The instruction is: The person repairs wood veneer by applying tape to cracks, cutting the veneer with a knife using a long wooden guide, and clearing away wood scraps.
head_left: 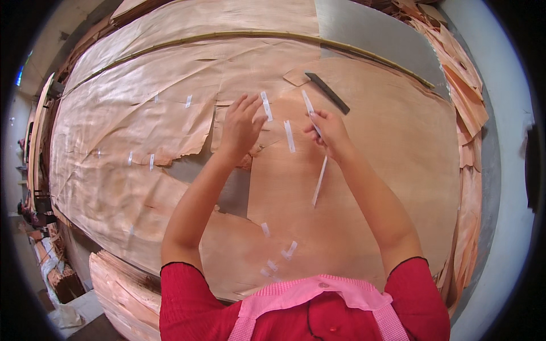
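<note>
"Your right hand (332, 133) is partly closed, its fingers curled, with thumb and fingertips pinching a white strip (307, 102). One length slants out past the fingertips; a white tail (320, 182) shows on the near side, and I can't tell whether the two are one piece."

"Where is that strip?"

"Over the pale brown sheet (369, 199), near the dark bar (328, 92), which lies aslant just beyond your right hand."

"And the left hand (243, 128)?"

"Spread open, back upward, nothing seen in its grip. It is just beside a second strip (267, 106); I can't tell whether a finger touches it. A third strip (289, 136) lies between your hands."

"Farther out?"

"By your left forearm, ragged edges frame a gap (233, 190) with grey showing through. White patches (152, 162) dot the wood to your left, and others (290, 250) lie near your chest. A long pole (227, 35) runs across the far side, a grey panel (381, 28) beyond its right part. Sheets form a stack (122, 290) at your lower left; loose offcuts (469, 108) line the right edge."
</note>
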{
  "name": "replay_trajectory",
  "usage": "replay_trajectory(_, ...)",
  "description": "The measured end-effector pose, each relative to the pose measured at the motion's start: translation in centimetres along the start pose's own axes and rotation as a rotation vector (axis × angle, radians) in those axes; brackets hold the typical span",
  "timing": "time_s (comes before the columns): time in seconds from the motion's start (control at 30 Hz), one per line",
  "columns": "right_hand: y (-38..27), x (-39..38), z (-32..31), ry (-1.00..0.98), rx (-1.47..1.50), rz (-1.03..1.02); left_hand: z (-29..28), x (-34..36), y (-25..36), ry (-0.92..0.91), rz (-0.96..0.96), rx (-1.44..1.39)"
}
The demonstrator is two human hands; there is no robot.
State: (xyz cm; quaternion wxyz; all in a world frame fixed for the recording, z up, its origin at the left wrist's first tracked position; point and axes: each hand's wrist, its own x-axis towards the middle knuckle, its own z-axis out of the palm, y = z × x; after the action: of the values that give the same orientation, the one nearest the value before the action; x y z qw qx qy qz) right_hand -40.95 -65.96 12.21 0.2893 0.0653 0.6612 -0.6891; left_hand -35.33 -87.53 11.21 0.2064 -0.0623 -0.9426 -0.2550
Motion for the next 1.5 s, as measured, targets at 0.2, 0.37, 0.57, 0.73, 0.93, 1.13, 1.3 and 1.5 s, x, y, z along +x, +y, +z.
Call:
replay_trajectory(0.2, -2.2, 7.0, 2.6, 0.011, -0.012, -0.022, 4.1, 6.4, -3.4, -0.003, -0.055, -0.031)
replay_trajectory(0.37, -2.4, 10.3, 3.3, 0.027, 0.024, 0.031, 7.0, 9.0, -3.7, -0.001, -0.008, -0.138)
replay_trajectory(0.57, -2.1, 11.4, 3.2, 0.004, -0.033, 0.086, 8.5, 9.3, -4.4, -0.129, 0.093, -0.118)
replay_trajectory(0.73, -2.5, 9.3, 3.0, 0.020, 0.108, 0.154, 8.7, 9.2, -4.9, -0.132, 0.210, 0.035)
replay_trajectory(0.93, -1.1, 4.8, 1.5, -0.016, 0.079, 0.154, 8.5, 9.5, -4.8, -0.160, 0.241, 0.012)
replay_trajectory(1.13, 0.0, 4.2, 2.1, 0.030, 0.126, 0.122, 8.2, 9.8, -4.9, -0.228, 0.304, 0.039)
replay_trajectory(1.3, 0.1, 3.8, 2.3, 0.066, 0.107, 0.114, 7.6, 9.0, -4.1, -0.339, 0.169, 0.034)
replay_trajectory(1.5, 0.4, 3.4, 2.1, 0.099, 0.117, 0.112, 7.3, 7.9, -3.4, -0.284, 0.178, 0.014)
